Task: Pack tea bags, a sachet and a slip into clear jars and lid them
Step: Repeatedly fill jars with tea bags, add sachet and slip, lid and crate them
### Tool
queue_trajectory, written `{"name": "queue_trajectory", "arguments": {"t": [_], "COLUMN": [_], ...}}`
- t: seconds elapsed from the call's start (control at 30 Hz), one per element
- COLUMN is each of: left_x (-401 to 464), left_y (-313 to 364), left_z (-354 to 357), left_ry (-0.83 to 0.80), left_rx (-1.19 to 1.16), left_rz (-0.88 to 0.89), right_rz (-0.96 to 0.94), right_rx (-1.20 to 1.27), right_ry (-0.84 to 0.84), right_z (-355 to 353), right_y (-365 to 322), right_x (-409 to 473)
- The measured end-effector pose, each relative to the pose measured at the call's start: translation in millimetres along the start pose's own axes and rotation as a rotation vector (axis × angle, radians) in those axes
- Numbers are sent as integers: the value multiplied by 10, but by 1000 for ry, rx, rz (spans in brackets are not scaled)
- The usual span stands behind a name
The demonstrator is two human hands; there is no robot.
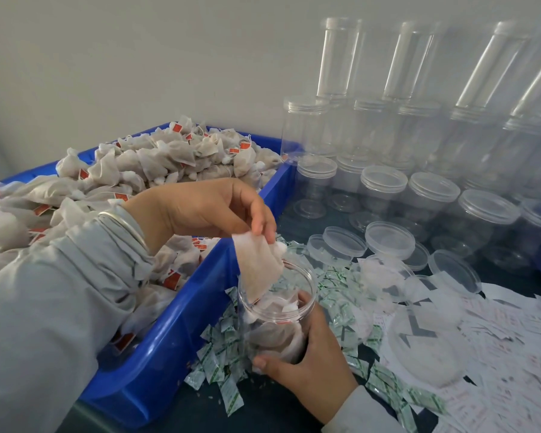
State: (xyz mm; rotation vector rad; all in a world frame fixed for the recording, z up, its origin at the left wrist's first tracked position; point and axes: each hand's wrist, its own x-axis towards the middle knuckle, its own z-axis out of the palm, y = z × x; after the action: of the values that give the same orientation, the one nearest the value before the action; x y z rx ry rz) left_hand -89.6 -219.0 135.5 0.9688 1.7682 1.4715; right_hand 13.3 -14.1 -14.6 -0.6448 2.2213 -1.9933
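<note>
Left hand (206, 207) pinches a tea bag (256, 270) by its top corner over the jar (275, 310), which the right hand (306, 354) grips (partly filled). Bag judged light, limp; jar likely slippery, so hold mid-wall.

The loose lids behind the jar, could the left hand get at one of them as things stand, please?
Probably not yet: the left hand pinches a tea bag over the jar. Nothing stands between it and the lids, so once emptied, likely yes.
</note>
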Motion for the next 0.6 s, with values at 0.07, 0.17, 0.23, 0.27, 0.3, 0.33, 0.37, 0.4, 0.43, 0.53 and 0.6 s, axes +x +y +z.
{"name": "queue_trajectory", "arguments": {"t": [0.07, 0.17, 0.23, 0.27, 0.3, 0.33, 0.37, 0.4, 0.43, 0.53, 0.6], "left_x": [15, 25, 34, 40, 47, 56, 65, 74, 84, 120, 159], "left_y": [-20, -24, -38, -52, -63, -75, -83, -89, -89, -99, -114], "left_z": [10, 16, 18, 19, 23, 26, 30, 35, 41, 50, 66], "left_ry": [9, 8, 31, 48, 70, 93, 123, 160, 208, 407, 537], "left_rx": [1, 4, 29, 47, 64, 74, 72, 59, 44, 128, 312], "left_rz": [-10, -39, -54, -61, -72, -83, -94, -101, -101, -94, -127], "right_rz": [-9, -19, -20, -17, -13, -11, -8, -4, -1, 3, 9], "right_rx": [-1, 5, 3, 2, -3, -9, -14, -16, -15, -13, -19], "right_ry": [0, -10, -12, -10, -8, -8, -8, -5, -2, -5, -6], "right_z": [3, 5, 8, 11, 13, 18, 20, 21, 19, 16, 18], "right_y": [-16, -22, -21, -22, -18, -12, -8, -3, 5, 13, 15], "right_x": [-1, -5, -3, -2, 2, 4, 7, 9, 11, 16, 16]}}
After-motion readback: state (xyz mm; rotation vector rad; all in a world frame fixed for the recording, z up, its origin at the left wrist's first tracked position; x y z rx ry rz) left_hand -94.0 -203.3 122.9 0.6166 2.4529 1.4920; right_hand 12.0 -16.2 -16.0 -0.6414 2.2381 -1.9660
